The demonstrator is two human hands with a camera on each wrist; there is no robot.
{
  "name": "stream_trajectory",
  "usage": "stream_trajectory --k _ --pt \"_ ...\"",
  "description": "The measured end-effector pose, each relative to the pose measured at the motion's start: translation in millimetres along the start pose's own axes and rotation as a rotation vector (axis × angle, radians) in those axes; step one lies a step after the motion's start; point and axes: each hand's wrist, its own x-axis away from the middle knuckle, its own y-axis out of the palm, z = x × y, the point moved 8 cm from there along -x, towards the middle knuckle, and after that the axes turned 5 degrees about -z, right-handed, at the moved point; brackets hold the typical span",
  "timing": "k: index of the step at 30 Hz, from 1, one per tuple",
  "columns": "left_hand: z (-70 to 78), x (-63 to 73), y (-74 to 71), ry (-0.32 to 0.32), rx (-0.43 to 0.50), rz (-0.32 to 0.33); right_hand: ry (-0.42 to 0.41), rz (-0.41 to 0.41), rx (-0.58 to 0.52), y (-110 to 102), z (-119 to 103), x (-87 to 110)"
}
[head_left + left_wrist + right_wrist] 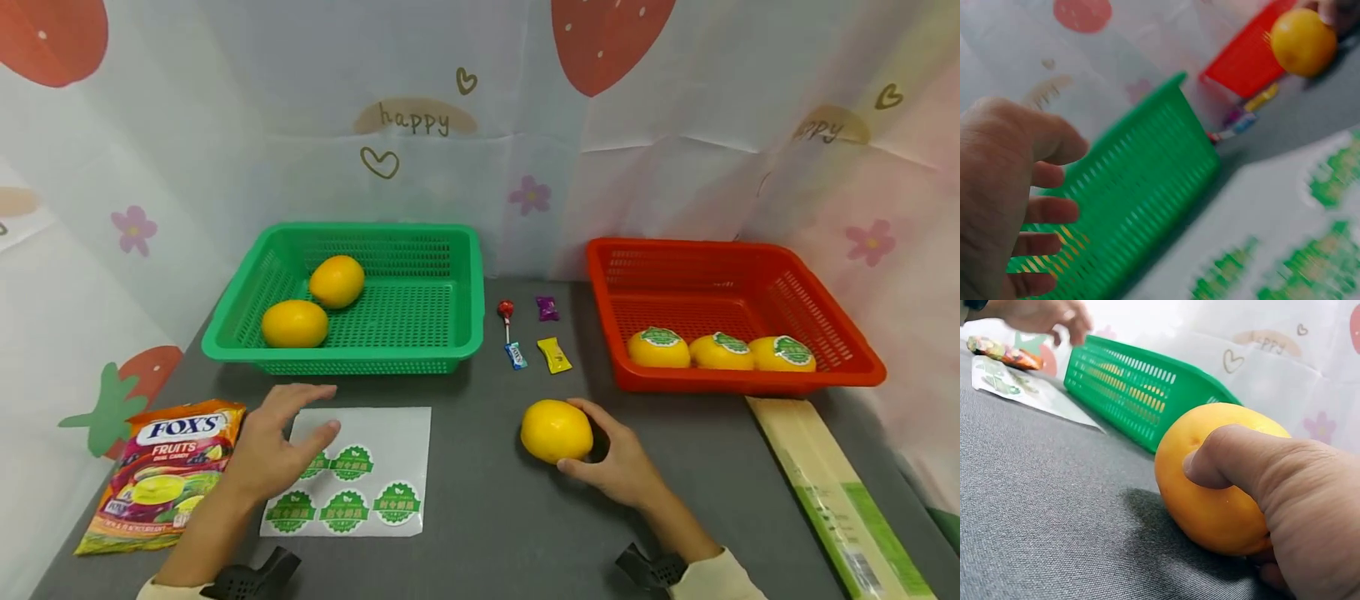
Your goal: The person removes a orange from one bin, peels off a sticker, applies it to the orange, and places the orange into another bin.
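My right hand (pixel 618 458) grips a yellow lemon (pixel 557 431) low over the grey table, thumb on its near side and fingers behind. In the right wrist view the thumb presses the skin of the lemon (pixel 1210 506). My left hand (pixel 273 446) hovers over the left edge of a white sticker sheet (pixel 375 458), fingers spread and holding nothing. Several round green labels (pixel 345 510) lie on that sheet, partly covered by the hand. Beyond it stands a green basket (pixel 397 354) with two plain lemons (pixel 337 282) inside.
A red basket (pixel 742 382) at the right holds three lemons (pixel 722 354) with green labels. Between the baskets lie a lollipop (pixel 507 321), a purple candy (pixel 547 308) and a yellow candy (pixel 554 355). A candy bag (pixel 161 483) sits far left, a long green-and-beige packet (pixel 836 492) far right.
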Motion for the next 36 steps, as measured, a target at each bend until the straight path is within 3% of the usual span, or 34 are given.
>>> stream_trajectory --k 4,10,17,23,27,36 --pt "-19.4 14.9 22.4 -0.09 0.035 -0.146 0.014 -0.005 0.008 -1 0 -0.3" --pt "-41.1 30.8 42.8 -0.126 0.039 -0.247 0.011 -0.008 0.014 0 0 0.0" --pt "-38.4 32.7 55.9 -0.058 -0.082 -0.303 -0.009 -0.011 0.003 -1 0 -0.8" --pt "-37.3 31.6 61.2 -0.084 -0.149 -0.395 0.008 -0.02 0.002 -1 -1 0.4" --pt "-40.5 30.8 61.5 -0.117 -0.152 -0.398 0.033 -0.027 0.002 0 -1 -0.3" --pt "-46.3 30.0 56.2 -0.188 -0.077 -0.284 0.04 -0.033 0.01 0 -1 -0.6"
